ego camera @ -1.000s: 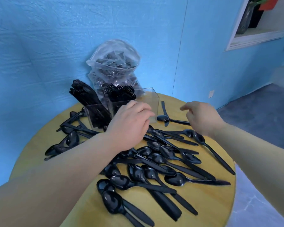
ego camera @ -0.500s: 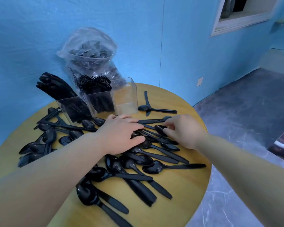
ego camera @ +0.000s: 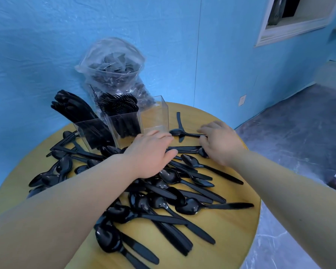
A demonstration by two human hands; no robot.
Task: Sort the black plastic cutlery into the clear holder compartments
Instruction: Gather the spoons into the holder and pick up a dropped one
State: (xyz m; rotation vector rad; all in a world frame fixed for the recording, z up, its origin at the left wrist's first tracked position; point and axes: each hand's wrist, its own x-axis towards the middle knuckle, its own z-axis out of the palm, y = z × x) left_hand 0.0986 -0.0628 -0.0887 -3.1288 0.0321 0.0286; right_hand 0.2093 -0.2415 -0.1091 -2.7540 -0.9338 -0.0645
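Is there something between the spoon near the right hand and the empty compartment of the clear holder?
Nothing visible blocks it. The spoon lies on the table just right of the empty compartment, whose top is open. The left hand lies in front of the holder, not between them. The right hand touches the spoon's handle.

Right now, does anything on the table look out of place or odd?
The holder's right compartment stands empty while spoons lie scattered across the table. The knives in the left compartment lean far over its rim. Nothing looks spilled or broken.
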